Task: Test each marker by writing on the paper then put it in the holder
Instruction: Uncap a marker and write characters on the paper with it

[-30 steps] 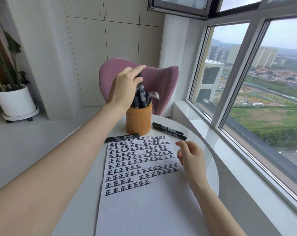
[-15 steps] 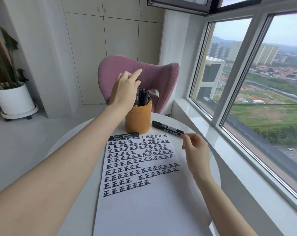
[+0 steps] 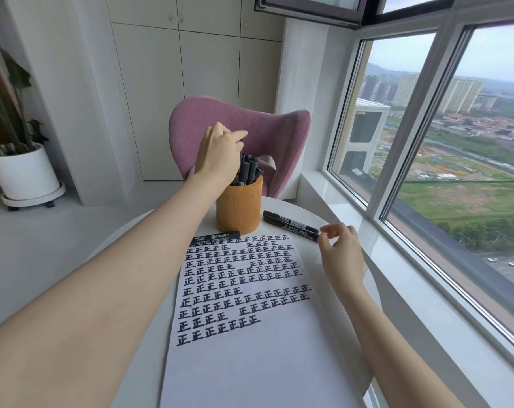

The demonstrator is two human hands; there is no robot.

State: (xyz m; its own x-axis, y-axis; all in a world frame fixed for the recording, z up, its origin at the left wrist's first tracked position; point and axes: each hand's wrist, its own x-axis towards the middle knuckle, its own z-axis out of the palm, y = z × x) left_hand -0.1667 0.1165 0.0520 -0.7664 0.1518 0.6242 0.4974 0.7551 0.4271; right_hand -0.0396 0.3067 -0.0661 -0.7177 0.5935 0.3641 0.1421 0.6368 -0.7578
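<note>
- Two loose markers (image 3: 291, 223) lie side by side on the table (image 3: 291, 206), toward its far right edge and just right of the holder (image 3: 239, 207). A third marker (image 3: 217, 237) lies along the paper's (image 3: 244, 363) far edge.
- Their long axes run from the holder out toward the right edge, near ends pointing at the right hand (image 3: 341, 251).
- That hand is much the nearer. Its thumb and forefinger are parted at the front marker's tip, not closed on it.
- The left hand (image 3: 219, 156) hovers over the holder's packed markers (image 3: 248, 169), fingers bent. Whether it grips one I cannot tell.
</note>
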